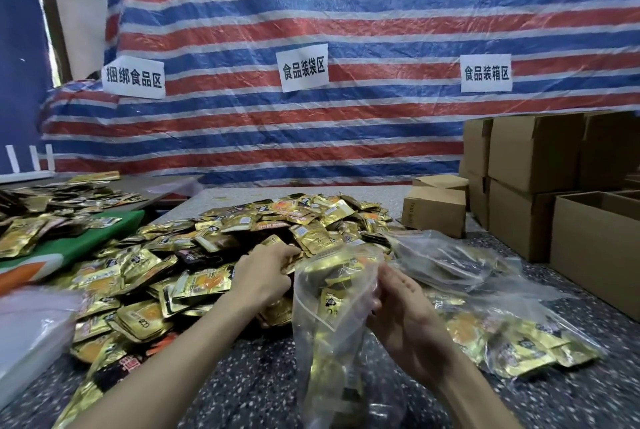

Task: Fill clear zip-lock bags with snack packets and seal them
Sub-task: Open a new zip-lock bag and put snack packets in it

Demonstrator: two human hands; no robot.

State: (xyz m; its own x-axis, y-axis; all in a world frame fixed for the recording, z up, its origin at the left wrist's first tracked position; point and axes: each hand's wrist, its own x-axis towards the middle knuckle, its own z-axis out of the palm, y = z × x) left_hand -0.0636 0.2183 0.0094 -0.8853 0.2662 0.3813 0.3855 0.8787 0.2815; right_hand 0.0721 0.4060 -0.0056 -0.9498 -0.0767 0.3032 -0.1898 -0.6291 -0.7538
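The left hand (263, 272) was in the pile (242, 220) of gold packets (194, 284) on the table (256, 383). Its fingers (280, 252) were bent down over a few packets near the top of the pile. They looked to be pinching them. The tips were partly hidden, so I could not tell how many it had.

The right hand (405, 310) held the bag (322, 335) up just beside the pile. Its fingers were nearly straight, and its thumb pressed the bag's side against them. The bag hung down to the table with its mouth at the top, open toward the pile. Some packets were already inside. It did not look full.

The step seemed to be to grab more packets and drop them in. To do it well, the left hand should take a small bunch, not a big one, so none slip out. It should lift them the short way to the mouth and slide them in flat. The right hand should hold the mouth wide and steady. The zip at the top should stay free of packets, or the bag may not close.

Full bags (502, 335) lay to the right. Brown boxes (533, 154) stood behind them.
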